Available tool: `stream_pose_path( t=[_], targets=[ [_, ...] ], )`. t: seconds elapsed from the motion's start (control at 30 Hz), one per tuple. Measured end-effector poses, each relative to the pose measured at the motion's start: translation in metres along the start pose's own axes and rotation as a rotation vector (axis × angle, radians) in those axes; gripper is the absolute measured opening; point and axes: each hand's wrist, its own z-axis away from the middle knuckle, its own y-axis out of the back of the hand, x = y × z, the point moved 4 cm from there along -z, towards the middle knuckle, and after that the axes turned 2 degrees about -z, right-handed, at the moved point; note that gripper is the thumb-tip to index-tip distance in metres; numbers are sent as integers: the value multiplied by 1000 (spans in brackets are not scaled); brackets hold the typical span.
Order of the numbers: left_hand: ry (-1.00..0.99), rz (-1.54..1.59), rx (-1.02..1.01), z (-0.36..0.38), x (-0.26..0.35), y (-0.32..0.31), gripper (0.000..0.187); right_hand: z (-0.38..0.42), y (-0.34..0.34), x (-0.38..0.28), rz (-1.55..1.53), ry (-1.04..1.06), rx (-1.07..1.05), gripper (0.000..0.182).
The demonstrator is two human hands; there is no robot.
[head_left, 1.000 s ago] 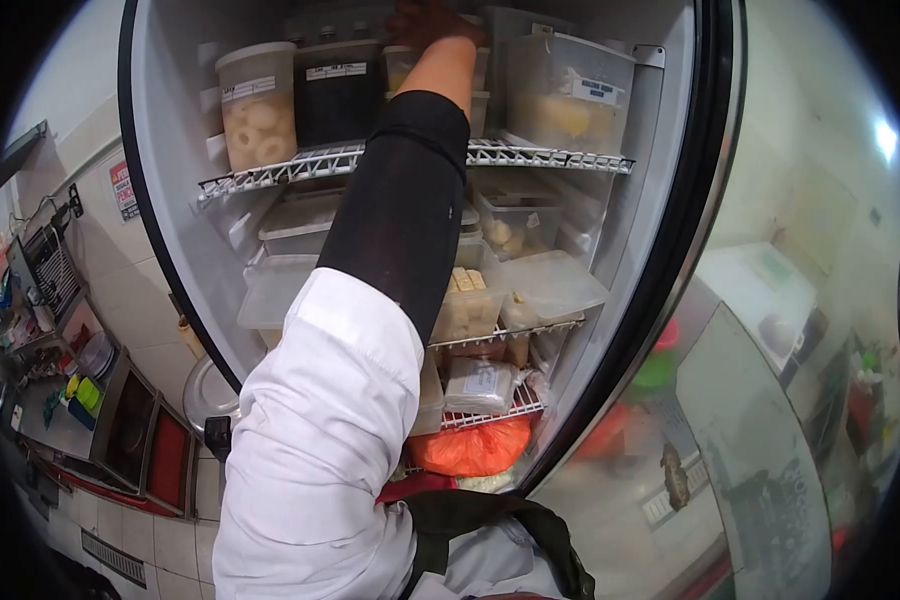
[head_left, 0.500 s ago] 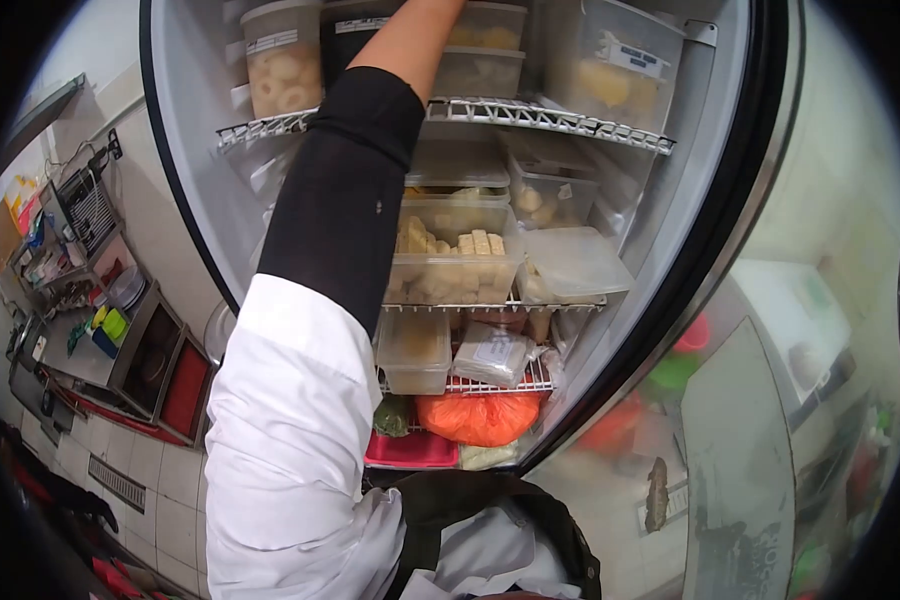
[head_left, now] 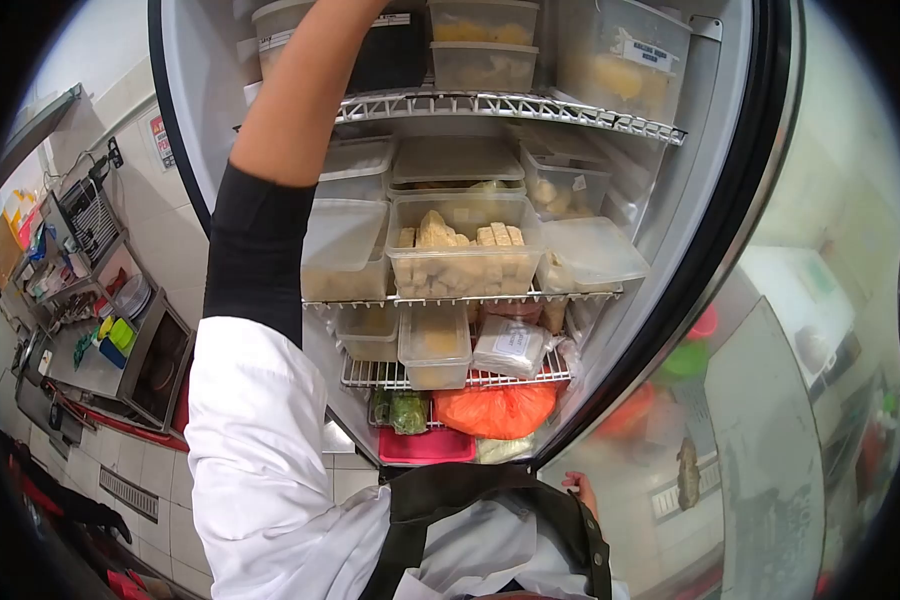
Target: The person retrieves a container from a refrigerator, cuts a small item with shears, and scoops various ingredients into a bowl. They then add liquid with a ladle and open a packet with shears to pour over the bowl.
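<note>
Left hand: beyond the upper edge of view; its grip, wide or narrow, cannot be told. Left forearm (head_left: 305,90) crosses in front of the top rack (head_left: 510,106), hiding part of the pale tub (head_left: 280,28) and passing by the black tub (head_left: 388,55), the thing nearest that hand, on the rack's left part.

Right hand (head_left: 579,488): well below the rack, near the glass door (head_left: 770,400); fingers partly curled, whether holding anything cannot be told.

On the rack, middle: two stacked tubs (head_left: 484,45), yellowish contents. On the rack, right: large clear tub (head_left: 625,60), labelled, yellow contents.

Under the rack, middle: open tub (head_left: 465,262) of tan blocks; left, lidded tub (head_left: 344,245); right, tub with tilted lid (head_left: 592,252).

Farther below the rack: narrow tub (head_left: 435,350), labelled white packet (head_left: 511,350), orange bag (head_left: 495,408), pink tray (head_left: 427,447).
</note>
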Motion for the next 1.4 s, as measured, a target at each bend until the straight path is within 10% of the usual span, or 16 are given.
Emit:
stream_pose_path(
  t=[0.3,0.63,0.87,1.07,1.4],
  targets=[
    [163,557,-249,67,-3,34,53,26,3,-232,138,513,141,52],
    [20,1061,-520,246,42,65,72,123,-43,-343,-342,773,32,125],
    [207,1418,-818,407,151,98,78,300,-48,-295,110,794,310,149],
    [-14,1734,-1109,528,289,121,75,495,-51,-214,349,517,838,147],
    [-1,2226,-1175,756,529,245,71,788,-172,-62,-154,-186,1860,140]
  ],
)
